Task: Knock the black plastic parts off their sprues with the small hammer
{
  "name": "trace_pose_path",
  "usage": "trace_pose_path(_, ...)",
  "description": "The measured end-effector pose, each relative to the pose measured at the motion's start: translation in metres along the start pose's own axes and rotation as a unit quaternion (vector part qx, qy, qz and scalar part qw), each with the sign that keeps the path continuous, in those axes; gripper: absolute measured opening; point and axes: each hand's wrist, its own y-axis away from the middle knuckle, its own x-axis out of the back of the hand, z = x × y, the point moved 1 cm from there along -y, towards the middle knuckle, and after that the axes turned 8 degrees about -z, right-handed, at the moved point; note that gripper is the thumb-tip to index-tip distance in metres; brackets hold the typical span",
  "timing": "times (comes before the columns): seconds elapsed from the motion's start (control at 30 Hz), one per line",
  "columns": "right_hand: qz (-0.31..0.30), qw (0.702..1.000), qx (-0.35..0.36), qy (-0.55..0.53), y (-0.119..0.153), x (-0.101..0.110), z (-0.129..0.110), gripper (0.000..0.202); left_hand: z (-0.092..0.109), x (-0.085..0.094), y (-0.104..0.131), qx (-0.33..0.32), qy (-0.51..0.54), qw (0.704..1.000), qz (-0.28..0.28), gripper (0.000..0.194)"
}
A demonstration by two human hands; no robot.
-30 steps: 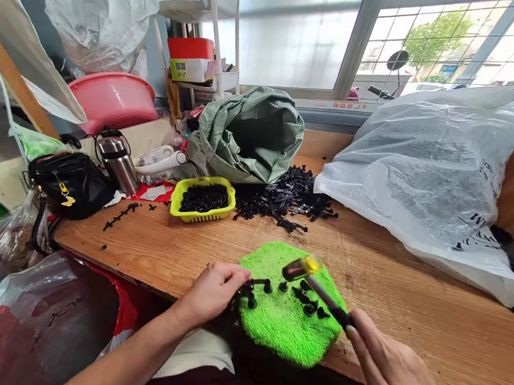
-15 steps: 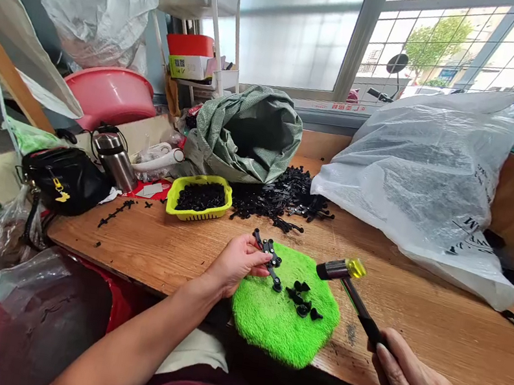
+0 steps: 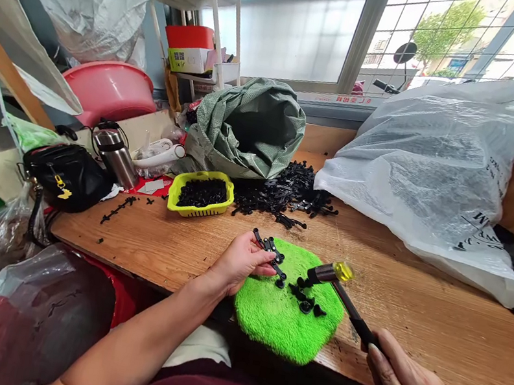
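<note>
Hammer (image 3: 335, 283) has dropped toward the green pad (image 3: 285, 319); left hand (image 3: 240, 262) holds black strip (image 3: 270, 255).

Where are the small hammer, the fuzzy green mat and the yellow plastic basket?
Small hammer with yellow tip (image 3: 328, 273), head view, on its head.
Fuzzy green mat (image 3: 275, 324), head view, bare front part.
Yellow plastic basket (image 3: 198, 211), head view, front rim.
</note>
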Motion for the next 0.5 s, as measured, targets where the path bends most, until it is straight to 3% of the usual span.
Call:
trace_pose_path(0.17,0.022,0.999,0.019,0.024,0.000,-0.002,0.001,0.050,-0.002,0.001,0.000,-0.011,0.012,1.000,-0.003,0.018)
trace_pose_path(0.5,0.009,0.992,0.114,0.059,-0.027,0.015,-0.044,0.042,-0.002,0.000,0.001,-0.019,0.005,1.000,-0.008,0.019)
